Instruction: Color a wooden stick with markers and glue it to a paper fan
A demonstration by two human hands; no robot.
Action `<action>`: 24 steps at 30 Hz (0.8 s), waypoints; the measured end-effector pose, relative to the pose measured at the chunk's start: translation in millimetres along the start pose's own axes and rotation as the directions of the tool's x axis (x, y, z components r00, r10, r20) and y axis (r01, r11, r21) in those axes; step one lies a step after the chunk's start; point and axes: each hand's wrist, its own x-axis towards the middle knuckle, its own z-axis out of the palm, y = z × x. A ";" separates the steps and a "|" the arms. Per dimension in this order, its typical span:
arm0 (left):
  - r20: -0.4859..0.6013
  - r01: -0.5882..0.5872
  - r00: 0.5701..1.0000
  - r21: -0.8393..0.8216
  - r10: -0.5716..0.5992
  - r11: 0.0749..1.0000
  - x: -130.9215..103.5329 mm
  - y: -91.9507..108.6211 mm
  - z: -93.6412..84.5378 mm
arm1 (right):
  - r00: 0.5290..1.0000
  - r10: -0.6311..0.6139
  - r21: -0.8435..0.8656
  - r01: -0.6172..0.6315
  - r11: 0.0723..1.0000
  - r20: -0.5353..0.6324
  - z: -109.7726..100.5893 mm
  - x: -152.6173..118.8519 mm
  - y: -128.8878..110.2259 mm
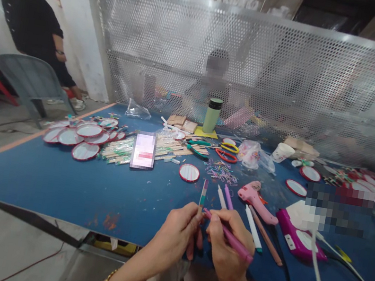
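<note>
My left hand [178, 227] pinches a thin wooden stick [203, 196] upright near the table's front edge. Bands of purple, white and green colour its upper part. In my right hand [229, 243] is a pink marker pen [233, 241], its tip close to the stick just above my left fingers. I cannot tell whether the tip touches the wood. Beyond my hands lie a white marker [221, 197] and a purple marker [229, 197]. To the right are a white marker with a green end [253, 229] and a brownish marker [267, 238].
A pink glue gun [257, 201] and a magenta power strip [300, 241] with cables lie right. Red-rimmed discs [85, 151], bundled sticks [117, 152], a phone [143, 150], pliers [197, 151] and a green bottle [212, 118] stand farther back. A person [34, 24] is at the left.
</note>
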 end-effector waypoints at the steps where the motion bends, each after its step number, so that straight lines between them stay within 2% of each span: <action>1: 0.000 0.001 1.000 0.000 -0.001 1.000 0.3 0.0 0.1 | 1.000 -0.002 -0.001 0.002 1.000 0.005 0.0 0.3 -0.3; 7: -0.001 0.007 1.000 0.010 -0.007 1.000 0.5 0.8 0.4 | 0.999 -0.036 0.007 0.036 0.999 -0.012 0.6 0.8 0.1; 12: 0.000 0.005 1.000 0.001 -0.005 1.000 -0.4 0.5 0.1 | 1.000 -0.016 0.001 0.016 1.000 -0.008 -0.4 0.2 -0.4; 24: -0.015 -0.006 1.000 0.074 0.007 0.997 -1.4 3.5 0.4 | 0.997 -0.082 0.012 0.082 0.997 -0.001 -0.3 2.3 -3.0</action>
